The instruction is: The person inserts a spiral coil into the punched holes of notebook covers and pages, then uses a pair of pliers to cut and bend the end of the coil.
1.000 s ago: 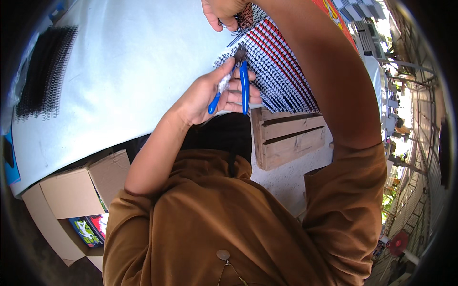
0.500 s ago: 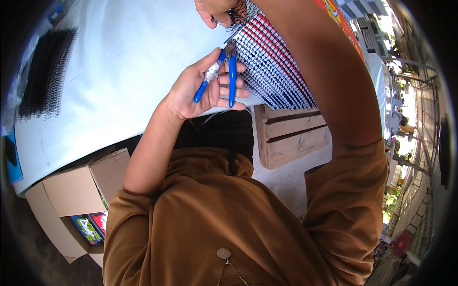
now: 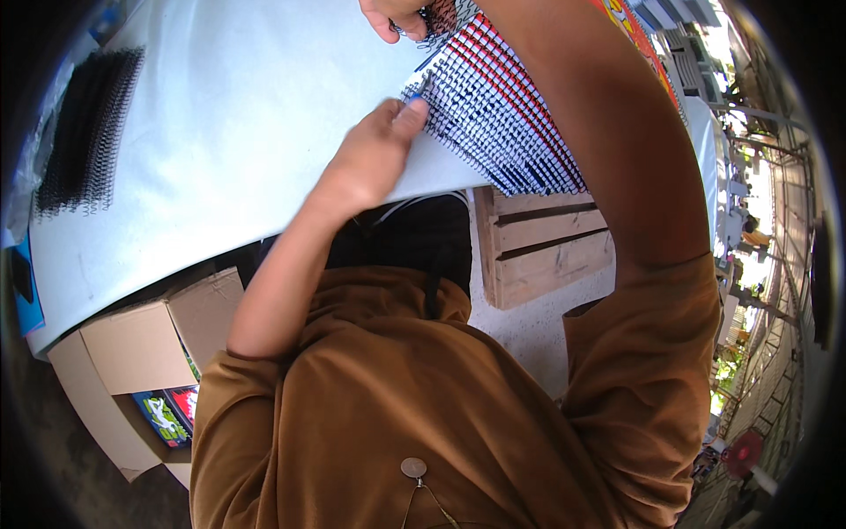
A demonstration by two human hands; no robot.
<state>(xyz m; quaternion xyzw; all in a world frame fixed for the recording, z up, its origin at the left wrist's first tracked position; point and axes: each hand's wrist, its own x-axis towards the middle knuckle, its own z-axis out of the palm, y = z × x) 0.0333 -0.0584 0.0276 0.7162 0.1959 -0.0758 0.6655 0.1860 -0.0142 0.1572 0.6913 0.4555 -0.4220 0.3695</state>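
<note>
My left hand [image 3: 374,154] is closed around blue-handled pliers [image 3: 418,102], whose handles are mostly hidden in the fist. The dark plier jaws point at the near left corner of a stack of spiral-bound notebooks [image 3: 507,115]. Rows of black and red wire binding run along the side of that stack. At the top edge, partly cut off, my right hand [image 3: 397,18] has its fingers curled at black wire coil [image 3: 432,37] by the notebooks' far end. My right forearm passes over the stack.
A pale blue cloth covers the table [image 3: 238,115]. On its left lies a bundle of black wire coils [image 3: 88,132] beside clear plastic. Below are an opened cardboard box [image 3: 132,348] with colourful printed items and a wooden crate [image 3: 546,247]. A red fan [image 3: 743,451] stands at far right.
My left hand has turned over and closed on the pliers, which lay on the open palm before. The plier jaws stay by the notebook corner. My right hand has shifted slightly upward.
</note>
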